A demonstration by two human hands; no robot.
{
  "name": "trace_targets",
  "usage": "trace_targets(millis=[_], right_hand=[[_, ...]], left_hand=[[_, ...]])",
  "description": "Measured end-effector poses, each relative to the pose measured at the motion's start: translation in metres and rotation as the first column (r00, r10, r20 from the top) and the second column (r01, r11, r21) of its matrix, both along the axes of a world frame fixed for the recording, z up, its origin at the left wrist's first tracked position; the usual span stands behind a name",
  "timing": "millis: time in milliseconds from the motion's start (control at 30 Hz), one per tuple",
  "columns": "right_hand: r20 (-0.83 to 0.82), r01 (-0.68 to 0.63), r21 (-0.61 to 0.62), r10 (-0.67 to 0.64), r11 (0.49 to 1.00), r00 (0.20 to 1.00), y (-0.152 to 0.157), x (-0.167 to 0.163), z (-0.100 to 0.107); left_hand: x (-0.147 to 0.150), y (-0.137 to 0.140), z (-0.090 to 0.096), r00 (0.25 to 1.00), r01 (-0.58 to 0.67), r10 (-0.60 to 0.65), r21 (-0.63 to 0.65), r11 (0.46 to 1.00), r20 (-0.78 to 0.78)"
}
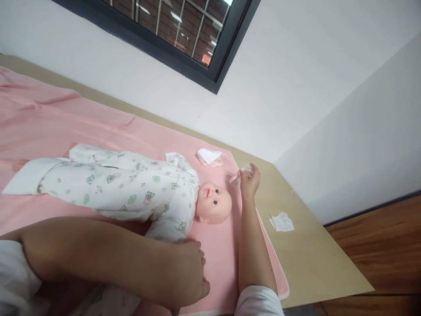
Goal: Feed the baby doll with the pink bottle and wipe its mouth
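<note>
A baby doll point(215, 204) lies on its back on a pink blanket point(220, 267), its head to the right. It wears a white suit with small green and pink prints. Beyond its head, my right hand point(250, 182) is closed around a small clear rounded object point(247, 170) that looks like plastic; its kind is unclear. My left hand point(184, 272) is close to the doll's near sleeve, its fingers curled under. Whatever they may hold is hidden. Near the doll's far shoulder lies a white tissue point(209, 156) with clear plastic around it.
A crumpled white tissue point(282, 222) lies on the bare wooden tabletop point(315, 259) to the right. The table's far side runs along a white wall point(263, 105) with a dark-framed window point(210, 81). Printed white cloth point(112, 300) shows beneath my left forearm.
</note>
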State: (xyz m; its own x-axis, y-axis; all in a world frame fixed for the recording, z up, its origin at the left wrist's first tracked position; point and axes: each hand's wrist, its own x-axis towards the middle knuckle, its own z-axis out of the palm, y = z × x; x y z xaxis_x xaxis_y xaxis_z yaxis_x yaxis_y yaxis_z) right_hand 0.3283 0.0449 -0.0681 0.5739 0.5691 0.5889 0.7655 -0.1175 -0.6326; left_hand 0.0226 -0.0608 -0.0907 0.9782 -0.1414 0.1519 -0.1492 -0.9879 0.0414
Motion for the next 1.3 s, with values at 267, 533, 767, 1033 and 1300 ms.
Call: trace_targets(millis=[267, 533, 767, 1033, 1300], right_hand=[[-0.099, -0.328, 0.336, 0.380, 0.883, 0.920, 0.000, -0.028, 0.037], [0.053, -0.680, 0.333, 0.707, 0.653, 0.705, -0.040, -0.119, 0.085], [0.198, -0.798, 0.224, 0.775, 0.560, 0.599, -0.066, -0.160, 0.092], [0.229, -0.788, 0.205, 0.755, 0.581, 0.615, -0.062, -0.170, 0.083], [0.186, -0.739, 0.184, 0.715, 0.648, 0.674, -0.062, -0.171, 0.083]], left_hand=[[-0.004, 0.051, 0.083, 0.965, 0.121, -0.125, 0.031, 0.992, 0.230], [-0.032, 0.125, 0.119, 0.623, -0.332, 0.635, -0.580, 0.744, 0.458], [-0.035, 0.125, 0.119, 0.711, -0.363, 0.663, -0.687, 0.629, 0.232], [-0.032, 0.130, 0.114, 0.716, -0.393, 0.675, -0.694, 0.603, 0.180], [-0.032, 0.133, 0.117, 0.723, -0.356, 0.639, -0.652, 0.670, 0.263]])
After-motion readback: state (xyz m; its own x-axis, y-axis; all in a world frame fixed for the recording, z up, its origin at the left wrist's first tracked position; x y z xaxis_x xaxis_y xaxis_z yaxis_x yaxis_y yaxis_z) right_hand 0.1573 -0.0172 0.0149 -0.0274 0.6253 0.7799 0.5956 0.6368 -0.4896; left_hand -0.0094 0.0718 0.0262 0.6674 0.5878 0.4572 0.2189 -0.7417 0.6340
